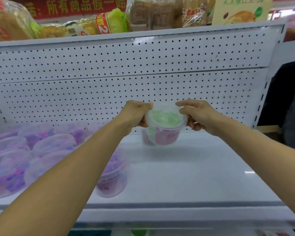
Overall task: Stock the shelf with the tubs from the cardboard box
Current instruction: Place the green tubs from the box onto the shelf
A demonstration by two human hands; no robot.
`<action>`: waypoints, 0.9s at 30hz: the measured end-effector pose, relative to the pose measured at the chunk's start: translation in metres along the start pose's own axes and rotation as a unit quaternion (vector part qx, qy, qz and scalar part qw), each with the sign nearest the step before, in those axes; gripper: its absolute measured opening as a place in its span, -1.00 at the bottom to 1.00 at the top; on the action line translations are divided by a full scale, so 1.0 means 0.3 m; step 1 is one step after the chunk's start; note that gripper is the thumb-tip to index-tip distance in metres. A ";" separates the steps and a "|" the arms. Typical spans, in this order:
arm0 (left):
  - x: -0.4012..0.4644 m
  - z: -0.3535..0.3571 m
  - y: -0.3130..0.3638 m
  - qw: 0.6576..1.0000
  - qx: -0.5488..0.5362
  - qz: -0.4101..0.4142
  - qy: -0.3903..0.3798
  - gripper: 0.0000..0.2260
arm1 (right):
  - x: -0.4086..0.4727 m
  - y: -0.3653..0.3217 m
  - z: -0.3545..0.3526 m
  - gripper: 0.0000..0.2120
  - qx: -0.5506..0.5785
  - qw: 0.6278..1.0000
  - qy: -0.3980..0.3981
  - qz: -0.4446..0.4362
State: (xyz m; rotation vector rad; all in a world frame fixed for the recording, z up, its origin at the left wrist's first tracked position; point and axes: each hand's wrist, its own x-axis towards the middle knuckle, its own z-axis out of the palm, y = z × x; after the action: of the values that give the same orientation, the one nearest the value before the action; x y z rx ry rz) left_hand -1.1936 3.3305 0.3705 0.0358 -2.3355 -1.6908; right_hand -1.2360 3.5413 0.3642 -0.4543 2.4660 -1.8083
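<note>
Both arms stretched out, left hand (136,114) and right hand (198,116) clasped on opposite sides of a clear tub (164,124) with green contents and a pink label. Held just above the white shelf (194,167), near the pegboard back (126,74). Purple-filled tubs (41,143) crowded along the left.

Above me, bagged bread (153,13) and yellow-green snack packets (109,21) crowd the upper ledge under a red banner (75,6) with yellow lettering. A white pegboard panel (109,70) faces me, dark clothing (288,103) at its right.
</note>
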 end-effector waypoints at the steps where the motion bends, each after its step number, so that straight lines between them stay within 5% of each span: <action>1: 0.009 0.018 -0.011 1.000 0.019 0.012 -0.013 -0.72 | -0.001 0.025 -0.026 -0.75 0.008 1.000 0.019 0.004; 4: 0.039 0.050 -0.075 0.979 0.194 0.063 -0.010 -0.77 | 0.008 0.110 -0.081 -0.70 0.035 0.994 0.097 0.048; 11: 0.112 0.067 -0.214 0.852 0.504 0.082 -0.112 -0.60 | 0.110 0.294 -0.072 -0.72 0.066 0.967 0.210 0.126; 19: 0.160 0.049 -0.230 0.798 0.591 0.099 -0.064 -0.63 | 0.185 0.314 -0.016 -0.78 0.105 0.971 0.177 0.124; 27: 0.171 0.026 -0.250 0.818 0.565 0.054 -0.095 -0.55 | 0.182 0.280 0.010 -0.63 0.030 0.989 0.055 0.132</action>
State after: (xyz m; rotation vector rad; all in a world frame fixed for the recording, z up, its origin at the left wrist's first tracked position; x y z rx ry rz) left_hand -1.2546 3.3048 0.3077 -0.0476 -3.0349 -0.0489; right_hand -1.3048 3.5472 0.2917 -0.0211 2.3950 -1.8345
